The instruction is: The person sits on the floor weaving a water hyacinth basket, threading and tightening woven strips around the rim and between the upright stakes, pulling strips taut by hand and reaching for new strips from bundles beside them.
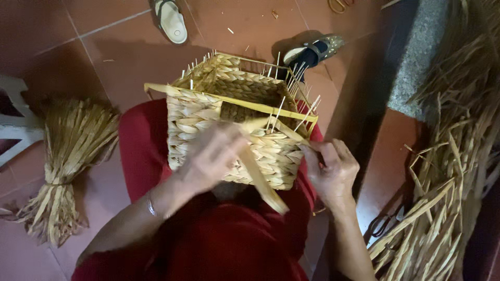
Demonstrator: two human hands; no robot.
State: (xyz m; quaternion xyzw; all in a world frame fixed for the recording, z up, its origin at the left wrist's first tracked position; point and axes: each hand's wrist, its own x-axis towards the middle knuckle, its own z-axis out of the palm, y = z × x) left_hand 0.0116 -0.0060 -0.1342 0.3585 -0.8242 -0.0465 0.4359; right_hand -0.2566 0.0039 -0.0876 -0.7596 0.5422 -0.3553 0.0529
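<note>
A square woven straw basket [208, 112] rests on my lap, over red clothing, with thin wire stakes sticking up from its rim. My left hand [213, 156] lies against the near wall of the basket and grips a flat pale straw strand [263, 182] that runs down toward my lap. My right hand [330, 169] sits at the basket's near right corner, fingers pinching the weave and the strand end there. A yellowish strand [245, 103] stretches across the basket's open top.
A tied bundle of dried straw [65, 166] lies on the red tile floor at left, beside a white stool leg [15, 125]. A large loose heap of straw [448, 177] fills the right side. Two sandals [169, 21] [312, 49] lie beyond the basket.
</note>
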